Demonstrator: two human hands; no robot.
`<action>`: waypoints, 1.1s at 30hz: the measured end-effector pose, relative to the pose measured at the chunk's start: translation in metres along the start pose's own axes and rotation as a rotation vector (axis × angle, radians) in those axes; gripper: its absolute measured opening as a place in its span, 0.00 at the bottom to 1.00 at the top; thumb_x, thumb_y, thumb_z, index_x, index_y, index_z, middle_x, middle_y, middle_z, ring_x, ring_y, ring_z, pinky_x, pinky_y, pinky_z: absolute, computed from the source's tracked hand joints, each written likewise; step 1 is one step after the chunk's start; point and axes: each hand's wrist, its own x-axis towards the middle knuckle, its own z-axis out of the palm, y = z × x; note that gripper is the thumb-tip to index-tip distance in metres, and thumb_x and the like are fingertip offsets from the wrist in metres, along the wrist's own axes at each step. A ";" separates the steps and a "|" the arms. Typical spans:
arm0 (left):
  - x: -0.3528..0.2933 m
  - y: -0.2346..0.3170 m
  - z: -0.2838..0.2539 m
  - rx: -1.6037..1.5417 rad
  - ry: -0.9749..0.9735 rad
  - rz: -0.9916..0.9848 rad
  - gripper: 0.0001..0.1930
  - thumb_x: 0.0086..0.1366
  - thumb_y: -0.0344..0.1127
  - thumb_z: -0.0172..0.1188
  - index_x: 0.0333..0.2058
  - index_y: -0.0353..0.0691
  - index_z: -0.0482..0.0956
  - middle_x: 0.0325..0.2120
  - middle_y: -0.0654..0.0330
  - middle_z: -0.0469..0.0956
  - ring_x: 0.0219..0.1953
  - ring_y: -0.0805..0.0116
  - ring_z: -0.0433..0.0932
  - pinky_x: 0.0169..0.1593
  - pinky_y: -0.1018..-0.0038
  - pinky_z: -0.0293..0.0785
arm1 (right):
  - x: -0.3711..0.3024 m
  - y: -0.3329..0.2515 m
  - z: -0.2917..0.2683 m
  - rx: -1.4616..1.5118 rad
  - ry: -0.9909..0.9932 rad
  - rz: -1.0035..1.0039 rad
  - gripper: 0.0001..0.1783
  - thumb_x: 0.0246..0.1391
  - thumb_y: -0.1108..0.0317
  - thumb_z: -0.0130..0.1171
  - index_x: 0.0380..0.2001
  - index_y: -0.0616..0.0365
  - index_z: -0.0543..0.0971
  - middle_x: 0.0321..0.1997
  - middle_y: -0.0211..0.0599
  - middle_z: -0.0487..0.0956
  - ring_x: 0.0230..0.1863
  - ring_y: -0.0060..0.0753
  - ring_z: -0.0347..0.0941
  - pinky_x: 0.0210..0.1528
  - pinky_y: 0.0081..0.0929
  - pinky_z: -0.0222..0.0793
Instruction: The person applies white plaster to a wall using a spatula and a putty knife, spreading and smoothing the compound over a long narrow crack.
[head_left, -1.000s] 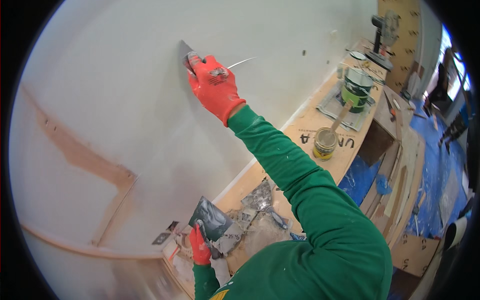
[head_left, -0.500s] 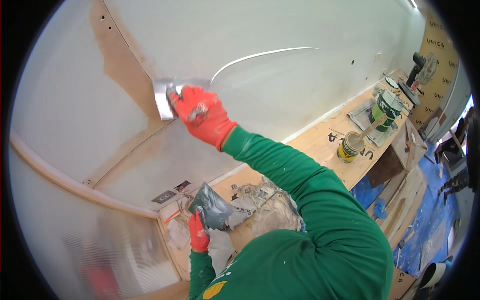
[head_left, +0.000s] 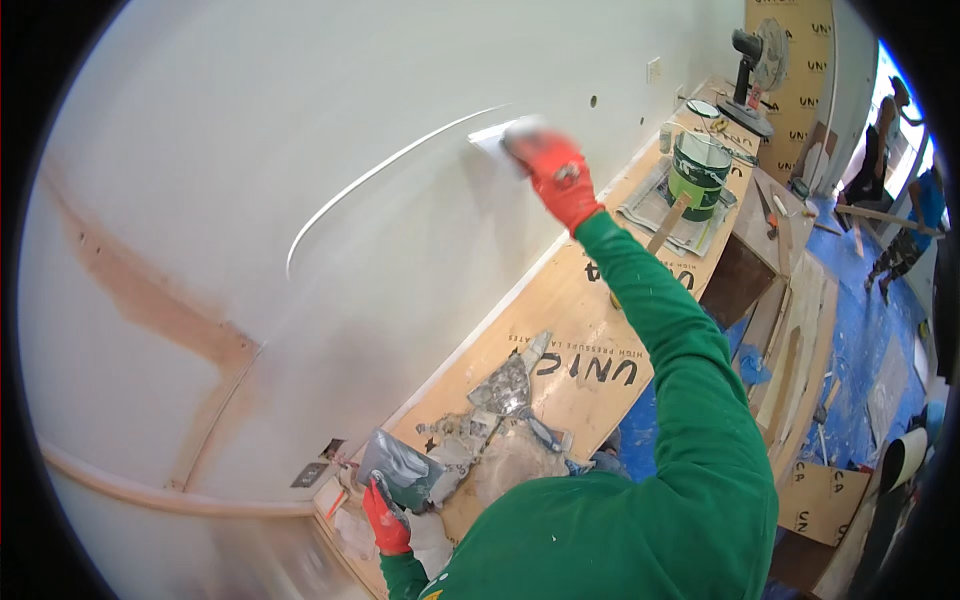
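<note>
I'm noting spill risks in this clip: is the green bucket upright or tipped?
Upright: the bucket stands with its rim uppermost and its base down on the paper sheets.

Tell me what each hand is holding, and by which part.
Right hand: a flat-bladed tool, by its right-hand side, the exact grip blurred. Left hand: a grey plate, by its near edge.
</note>
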 end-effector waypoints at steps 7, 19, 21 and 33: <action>0.056 0.034 0.012 0.063 -0.015 0.044 0.23 0.65 0.21 0.49 0.60 0.29 0.65 0.52 0.40 0.72 0.54 0.43 0.70 0.57 0.59 0.67 | 0.030 0.118 0.102 0.030 0.195 0.179 0.38 0.50 0.73 0.59 0.66 0.46 0.63 0.62 0.54 0.67 0.64 0.63 0.62 0.66 0.47 0.61; 0.052 0.034 0.014 0.107 -0.189 0.013 0.29 0.62 0.21 0.48 0.64 0.30 0.60 0.58 0.38 0.67 0.59 0.39 0.65 0.64 0.55 0.58 | 0.015 0.130 0.087 0.294 0.038 0.711 0.19 0.61 0.62 0.49 0.54 0.53 0.72 0.43 0.46 0.78 0.44 0.54 0.75 0.46 0.47 0.70; 0.064 0.035 0.014 0.099 -0.165 0.038 0.30 0.61 0.21 0.48 0.64 0.30 0.61 0.59 0.39 0.67 0.60 0.39 0.64 0.65 0.55 0.58 | 0.046 0.172 0.096 0.204 0.048 0.726 0.22 0.61 0.57 0.49 0.57 0.50 0.71 0.46 0.45 0.79 0.44 0.52 0.76 0.49 0.45 0.70; 0.069 0.034 0.019 -0.042 -0.170 0.127 0.29 0.61 0.19 0.47 0.63 0.29 0.62 0.56 0.42 0.69 0.58 0.45 0.68 0.61 0.61 0.64 | 0.072 -0.017 0.035 0.433 0.023 0.579 0.19 0.62 0.57 0.52 0.54 0.47 0.76 0.41 0.44 0.77 0.42 0.48 0.75 0.47 0.43 0.70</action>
